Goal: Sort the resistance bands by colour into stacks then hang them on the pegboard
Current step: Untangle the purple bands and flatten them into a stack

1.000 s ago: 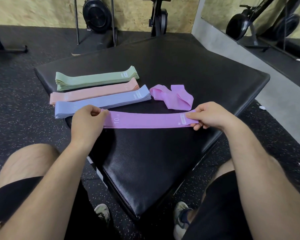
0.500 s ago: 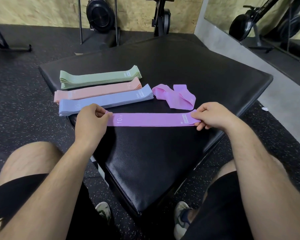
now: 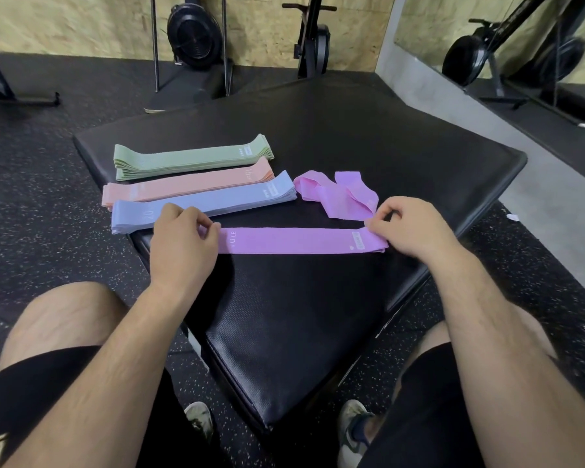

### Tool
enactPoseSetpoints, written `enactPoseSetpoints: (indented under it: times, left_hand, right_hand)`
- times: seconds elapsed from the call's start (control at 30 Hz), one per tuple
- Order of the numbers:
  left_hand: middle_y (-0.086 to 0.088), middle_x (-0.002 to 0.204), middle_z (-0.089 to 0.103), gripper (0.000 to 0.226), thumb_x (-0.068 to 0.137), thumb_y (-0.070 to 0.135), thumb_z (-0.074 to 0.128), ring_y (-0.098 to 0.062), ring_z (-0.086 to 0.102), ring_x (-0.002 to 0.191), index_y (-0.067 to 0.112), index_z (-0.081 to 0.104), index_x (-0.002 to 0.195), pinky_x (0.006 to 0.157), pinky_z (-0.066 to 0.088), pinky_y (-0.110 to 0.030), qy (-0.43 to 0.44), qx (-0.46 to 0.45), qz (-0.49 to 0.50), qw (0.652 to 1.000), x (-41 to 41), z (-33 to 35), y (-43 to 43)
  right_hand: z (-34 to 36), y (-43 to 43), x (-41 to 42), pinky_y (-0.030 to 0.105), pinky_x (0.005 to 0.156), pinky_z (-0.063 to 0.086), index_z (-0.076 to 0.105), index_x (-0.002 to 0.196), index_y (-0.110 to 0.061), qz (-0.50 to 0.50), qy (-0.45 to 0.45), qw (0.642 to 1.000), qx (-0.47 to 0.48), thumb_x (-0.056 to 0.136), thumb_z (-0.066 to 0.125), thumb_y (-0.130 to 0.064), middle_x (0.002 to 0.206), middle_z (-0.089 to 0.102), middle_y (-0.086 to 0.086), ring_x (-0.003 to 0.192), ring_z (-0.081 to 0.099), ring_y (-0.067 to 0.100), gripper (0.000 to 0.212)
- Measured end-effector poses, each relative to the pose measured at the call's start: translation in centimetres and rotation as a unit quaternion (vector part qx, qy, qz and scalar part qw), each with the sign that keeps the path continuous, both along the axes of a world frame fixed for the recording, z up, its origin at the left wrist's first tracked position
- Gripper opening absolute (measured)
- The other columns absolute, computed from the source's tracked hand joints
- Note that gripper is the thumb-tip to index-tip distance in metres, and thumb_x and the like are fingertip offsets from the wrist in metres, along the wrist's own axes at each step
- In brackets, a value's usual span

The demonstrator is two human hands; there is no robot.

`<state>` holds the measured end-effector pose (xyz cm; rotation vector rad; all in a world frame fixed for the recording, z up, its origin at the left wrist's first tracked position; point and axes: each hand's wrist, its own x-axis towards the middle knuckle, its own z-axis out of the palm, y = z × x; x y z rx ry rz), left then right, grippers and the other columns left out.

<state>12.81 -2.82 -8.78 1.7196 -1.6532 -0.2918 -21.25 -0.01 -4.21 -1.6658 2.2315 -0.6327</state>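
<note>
A purple band (image 3: 294, 240) lies flat and straight on the black padded mat (image 3: 368, 136). My left hand (image 3: 179, 241) pinches its left end and my right hand (image 3: 406, 231) pinches its right end. Behind it lie three neat stacks, side by side: green bands (image 3: 190, 157) farthest, pink bands (image 3: 190, 185) in the middle, blue bands (image 3: 203, 203) nearest. A loose, crumpled purple band (image 3: 338, 194) lies to the right of the blue stack, just behind my right hand. No pegboard is in view.
The mat sits on speckled black rubber flooring (image 3: 31, 197). My knees and shoes flank its near corner. Exercise machines (image 3: 193, 38) stand against the wooden back wall, and a mirror (image 3: 520, 45) runs along the right side above a grey concrete strip.
The flat purple band has been drawn straighter on the mat, with both hands staying at its ends. My right fingers have curled up more over the right end.
</note>
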Motion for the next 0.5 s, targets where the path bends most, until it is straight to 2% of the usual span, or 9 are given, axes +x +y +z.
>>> enactPoseSetpoints:
  times: [0.07,0.1,0.17,0.23,0.27,0.37,0.4,0.43,0.5]
  left_hand:
    - [0.001,0.1,0.05,0.013,0.094,0.027,0.067,-0.02,0.056,0.089,0.018,0.064,0.086,0.08,0.045,-0.034,-0.001,-0.022,-0.011,1.0,-0.9,0.3,-0.1]
    - [0.001,0.099,0.051,0.012,0.094,0.026,0.067,-0.019,0.055,0.089,0.018,0.064,0.086,0.08,0.044,-0.033,0.003,-0.029,-0.022,0.999,-1.5,0.3,-0.2]
    - [0.003,0.098,0.052,0.009,0.094,0.024,0.067,-0.015,0.053,0.09,0.018,0.066,0.087,0.08,0.04,-0.029,0.006,-0.035,-0.053,0.998,-2.7,0.4,-0.3]
    - [0.005,0.096,0.052,0.006,0.093,0.023,0.066,-0.013,0.055,0.088,0.02,0.066,0.088,0.08,0.042,-0.027,0.01,-0.036,-0.091,0.995,-3.9,0.3,-0.4]
    - [0.007,0.096,0.052,0.005,0.093,0.022,0.066,-0.011,0.055,0.088,0.021,0.066,0.088,0.08,0.042,-0.026,0.014,-0.033,-0.107,0.994,-4.5,0.3,-0.4]
    - [0.01,0.095,0.052,0.005,0.094,0.019,0.065,-0.012,0.056,0.09,0.02,0.067,0.089,0.084,0.046,-0.028,0.03,-0.028,-0.149,0.988,-5.9,0.1,-0.2]
    - [0.009,0.094,0.053,0.004,0.094,0.018,0.065,-0.012,0.056,0.091,0.019,0.067,0.09,0.085,0.047,-0.03,0.029,-0.03,-0.16,0.986,-6.3,0.1,-0.2]
    - [0.009,0.094,0.053,0.004,0.094,0.018,0.065,-0.013,0.056,0.092,0.019,0.067,0.091,0.086,0.048,-0.032,0.026,-0.031,-0.168,0.985,-6.6,0.0,-0.2]
    - [0.011,0.094,0.054,0.004,0.094,0.018,0.065,-0.011,0.056,0.09,0.02,0.067,0.092,0.084,0.048,-0.029,0.032,-0.035,-0.179,0.983,-7.2,0.2,-0.2]
  right_hand:
    - [-0.1,-0.3,1.2,0.03,0.063,0.046,0.067,0.079,-0.029,0.023,-0.015,0.998,-0.058,0.087,0.067,-0.034,0.075,0.057,-0.01,0.07,0.056,0.012,0.01]
    - [-0.3,-0.5,1.9,0.031,0.069,0.048,0.069,0.081,-0.031,0.041,-0.01,0.996,-0.076,0.088,0.067,-0.035,0.089,0.057,-0.01,0.082,0.057,0.013,0.008]
    - [-1.0,-1.1,2.7,0.033,0.086,0.048,0.073,0.091,-0.034,0.063,0.01,0.995,-0.079,0.091,0.064,-0.034,0.118,0.053,-0.007,0.112,0.047,0.017,0.008]
    - [-1.2,-1.7,2.8,0.039,0.1,0.046,0.073,0.105,-0.03,0.053,0.032,0.997,-0.041,0.096,0.059,-0.033,0.139,0.047,-0.005,0.131,0.035,0.022,0.018]
    - [-1.1,-2.0,2.7,0.042,0.103,0.044,0.072,0.108,-0.025,0.042,0.046,0.998,-0.013,0.097,0.055,-0.032,0.14,0.048,-0.004,0.133,0.034,0.025,0.022]
    - [-1.0,-2.6,2.7,0.045,0.098,0.045,0.058,0.095,-0.012,0.008,0.074,0.996,0.043,0.1,0.047,-0.03,0.116,0.055,0.0,0.12,0.044,0.032,0.022]
    - [-1.1,-2.8,2.7,0.045,0.1,0.044,0.058,0.101,-0.012,0.006,0.067,0.997,0.042,0.101,0.046,-0.029,0.12,0.055,0.0,0.121,0.044,0.032,0.021]
    - [-1.4,-2.9,2.6,0.045,0.104,0.042,0.06,0.117,-0.012,0.014,0.054,0.998,0.027,0.102,0.045,-0.028,0.131,0.054,-0.001,0.126,0.043,0.031,0.026]
    - [-1.5,-2.9,2.7,0.042,0.112,0.038,0.052,0.144,-0.015,0.047,0.012,0.998,-0.047,0.104,0.046,-0.025,0.152,0.046,-0.006,0.136,0.04,0.025,0.042]
